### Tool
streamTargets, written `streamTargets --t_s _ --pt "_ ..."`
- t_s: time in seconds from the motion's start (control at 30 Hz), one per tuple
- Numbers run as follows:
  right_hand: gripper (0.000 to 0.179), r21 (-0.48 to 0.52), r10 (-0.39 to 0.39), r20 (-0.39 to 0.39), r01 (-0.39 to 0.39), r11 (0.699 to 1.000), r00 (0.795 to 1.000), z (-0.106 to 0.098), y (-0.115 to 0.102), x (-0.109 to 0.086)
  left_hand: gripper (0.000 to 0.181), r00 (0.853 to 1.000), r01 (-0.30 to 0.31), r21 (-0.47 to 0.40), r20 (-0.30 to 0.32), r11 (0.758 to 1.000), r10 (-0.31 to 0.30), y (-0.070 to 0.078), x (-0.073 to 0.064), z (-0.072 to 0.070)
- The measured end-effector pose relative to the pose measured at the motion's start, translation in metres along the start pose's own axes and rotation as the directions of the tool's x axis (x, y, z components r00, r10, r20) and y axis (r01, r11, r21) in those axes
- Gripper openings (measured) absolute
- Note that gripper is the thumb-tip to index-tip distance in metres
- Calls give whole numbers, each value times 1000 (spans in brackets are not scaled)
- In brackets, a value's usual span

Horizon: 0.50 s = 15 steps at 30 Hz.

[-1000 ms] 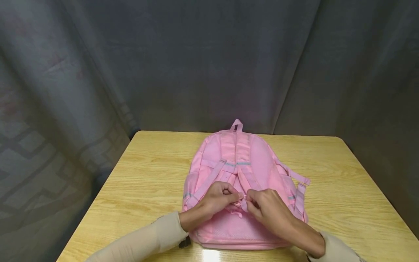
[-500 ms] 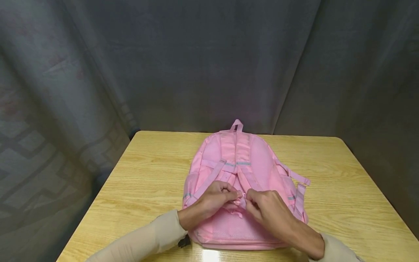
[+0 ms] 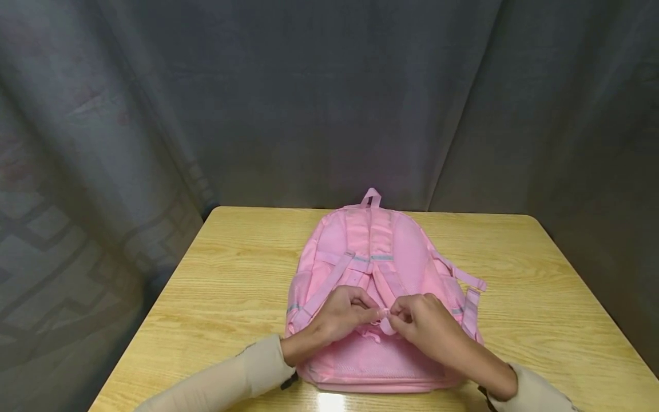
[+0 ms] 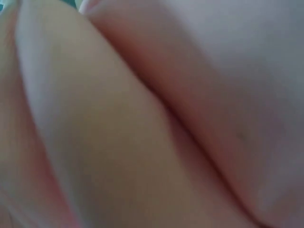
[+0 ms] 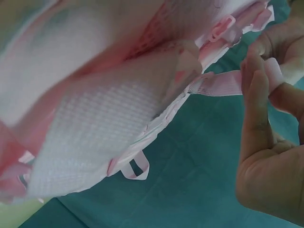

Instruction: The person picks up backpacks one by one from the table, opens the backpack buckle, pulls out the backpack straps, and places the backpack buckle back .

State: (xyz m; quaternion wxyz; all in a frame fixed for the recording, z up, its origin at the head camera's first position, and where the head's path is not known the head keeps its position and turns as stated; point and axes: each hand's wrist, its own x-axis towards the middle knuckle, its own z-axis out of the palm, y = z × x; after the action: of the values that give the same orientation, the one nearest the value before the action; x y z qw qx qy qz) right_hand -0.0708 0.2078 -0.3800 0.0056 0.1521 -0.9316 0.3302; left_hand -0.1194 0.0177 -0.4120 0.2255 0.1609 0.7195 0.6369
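A pink backpack (image 3: 334, 360) lies on the table with its straps facing up. My left hand (image 3: 337, 312) pinches a small pink piece by the bag's lower middle, thumb and forefinger close to the other hand. My right hand (image 3: 429, 329) pinches the same spot from the right, its fingertips meeting the left ones. A short pink strap end (image 3: 386, 327) hangs under them. The right wrist view shows fingers holding pink webbing (image 5: 221, 84), with a pink plastic buckle (image 5: 221, 27) nearby. Blurred skin fills the left wrist view.
The wooden table (image 3: 231, 257) carries the backpack, whose top loop (image 3: 370, 197) points to the far edge. Loose adjuster straps (image 3: 471, 306) stick out at the bag's right side. Grey curtains (image 3: 329, 103) surround the table.
The right hand's thumb and forefinger have shifted their pinch slightly, and more of the strap end shows below the fingers. The left hand and backpack stay almost in place.
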Motion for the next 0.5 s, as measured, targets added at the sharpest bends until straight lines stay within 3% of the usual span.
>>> streamTargets --t_s 0.2,0.5 --pt "21 -35 51 33 -50 998 998 -1 -1 1 11 995 -96 71 27 993 94 0 -4 3" --pt "29 -48 50 91 -46 998 995 -1 0 2 11 990 -142 212 36 967 138 -3 -5 4"
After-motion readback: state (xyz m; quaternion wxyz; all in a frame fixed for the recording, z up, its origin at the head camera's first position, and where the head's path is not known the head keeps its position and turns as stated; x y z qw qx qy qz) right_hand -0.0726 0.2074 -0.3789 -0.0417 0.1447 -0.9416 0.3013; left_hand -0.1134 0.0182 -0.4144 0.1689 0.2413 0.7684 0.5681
